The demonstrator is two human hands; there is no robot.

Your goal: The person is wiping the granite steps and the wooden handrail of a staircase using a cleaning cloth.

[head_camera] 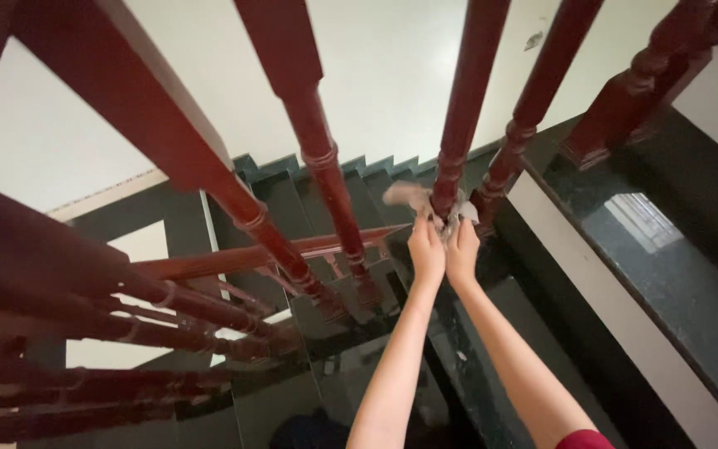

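Left hand [426, 249] and right hand [462, 248], each grip clamped on a grey cloth [413, 196], wrap it around a red baluster [463, 116]. Neighbouring balusters [313, 133] flank it; dark stairs [292, 195] lie beyond.

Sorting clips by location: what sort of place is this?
Likely an indoor stairwell in a house: dark stone steps descend below, dark red wooden balusters line the railing, and both hands hold a cloth around one baluster.
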